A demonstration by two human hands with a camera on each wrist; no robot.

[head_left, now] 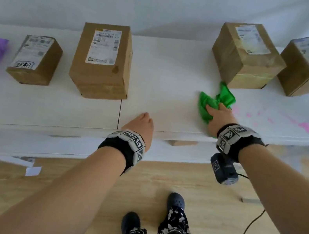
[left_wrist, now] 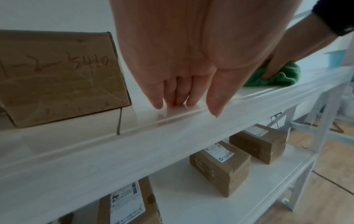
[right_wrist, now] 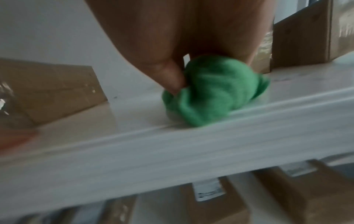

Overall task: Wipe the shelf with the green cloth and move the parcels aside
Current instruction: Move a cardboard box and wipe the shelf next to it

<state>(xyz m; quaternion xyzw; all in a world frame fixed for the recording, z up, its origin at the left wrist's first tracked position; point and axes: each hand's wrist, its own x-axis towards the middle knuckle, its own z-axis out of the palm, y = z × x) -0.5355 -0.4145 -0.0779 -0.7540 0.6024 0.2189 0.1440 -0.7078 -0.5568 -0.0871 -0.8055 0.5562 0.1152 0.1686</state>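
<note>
Green cloth (head_left: 211, 103) is bunched on the white shelf (head_left: 166, 90) just in front of a parcel (head_left: 246, 56), right hand (head_left: 220, 118) gripping it with curled fingers (right_wrist: 170, 77), while left hand (head_left: 142, 125) rests fingertips-down, fingers straight, holding nothing.

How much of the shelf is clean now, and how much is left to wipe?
Looks done: the middle of the shelf is bare white, with parcels standing to either side. In hand: the right hand holds the green cloth on the shelf; the left hand rests its fingertips near the front edge. Left: pink stains on the right part, in front of two boxes.
</note>
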